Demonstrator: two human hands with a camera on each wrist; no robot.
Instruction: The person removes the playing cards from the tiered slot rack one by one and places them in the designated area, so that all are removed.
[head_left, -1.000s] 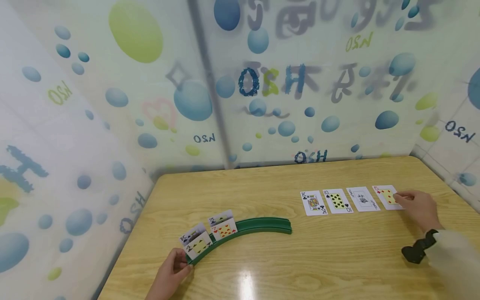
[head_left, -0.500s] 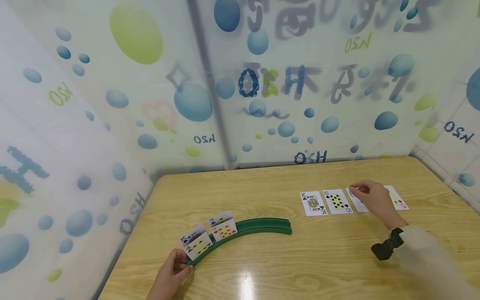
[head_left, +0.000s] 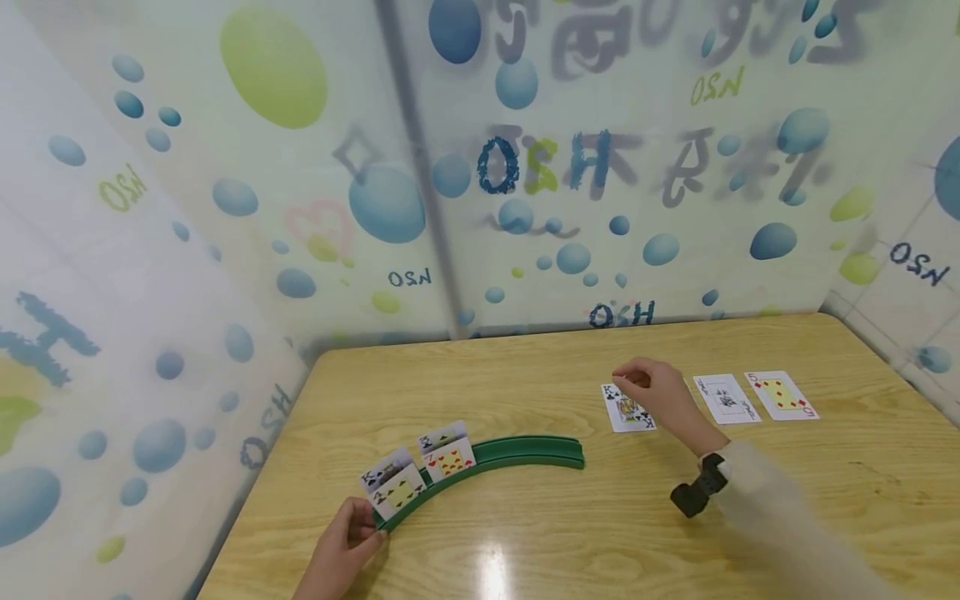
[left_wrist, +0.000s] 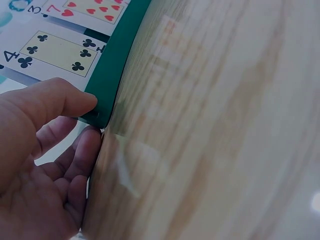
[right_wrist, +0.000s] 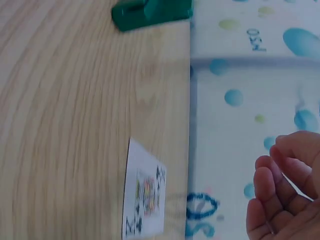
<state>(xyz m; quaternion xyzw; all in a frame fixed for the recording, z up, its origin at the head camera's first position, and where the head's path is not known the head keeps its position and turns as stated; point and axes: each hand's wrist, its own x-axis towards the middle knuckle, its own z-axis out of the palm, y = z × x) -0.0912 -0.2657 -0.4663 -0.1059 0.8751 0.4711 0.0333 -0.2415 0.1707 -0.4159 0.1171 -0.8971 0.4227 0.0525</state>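
At the near end of a curved green card holder (head_left: pixel 528 452), my left hand (head_left: pixel 341 546) grips the rail between thumb and fingers. In its slots stand a four of clubs (left_wrist: pixel 60 55) with a king (head_left: pixel 378 471) behind it, and a seven of hearts (head_left: pixel 450 460) with a three (head_left: pixel 442 434) behind. My right hand (head_left: pixel 666 400) hovers over the row of loose cards, loosely bent and holding nothing. Its fingertips overlap the top of the king of clubs (head_left: pixel 622 410). The ten of spades is hidden behind this hand.
Right of the right hand lie a joker (head_left: pixel 726 400) and a five of diamonds (head_left: pixel 782 396), face up on the wooden table (head_left: pixel 570 533). A patterned wall (head_left: pixel 570 275) rises behind the table's far edge. A black wrist device (head_left: pixel 701 483) sits on the right wrist.
My right hand has moved left along the row, from the five of diamonds past the joker to the king of clubs. The cards and my left hand have stayed in place.
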